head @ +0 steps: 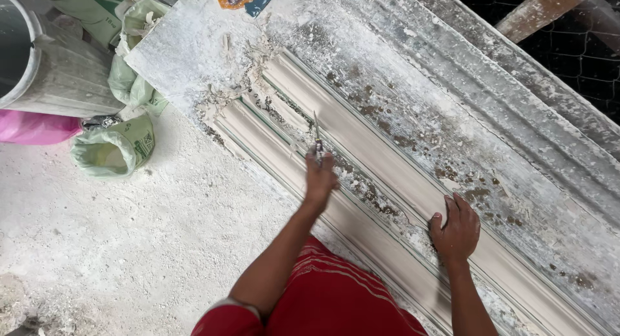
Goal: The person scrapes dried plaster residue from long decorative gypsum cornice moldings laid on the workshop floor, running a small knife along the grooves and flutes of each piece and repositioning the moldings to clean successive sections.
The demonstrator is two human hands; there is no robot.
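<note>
On the plaster-crusted surface ahead of you lies a long white cornice moulding, running from the far left down to the near right. Your left hand is closed around a thin, pointed scraping tool, its tip set against the moulding's upper ridge toward the far end. Your right hand lies flat and spread on the moulding nearer to you, fingers wide, holding nothing and pressing the piece down.

Judging by how things lie, the trimming looks partly done. The stretch around and below your right hand shows fairly smooth, clean profiles along its grooves. Near the tool, and beyond it at the far end, ragged crumbs and flakes of plaster cling to the edges, and brownish patches speckle the band beside the moulding. That far end seems to be what is left.

Left of the surface, on the dusty floor, sit pale green sacks, a grey metal bucket and something pink, all well apart from your hands.
</note>
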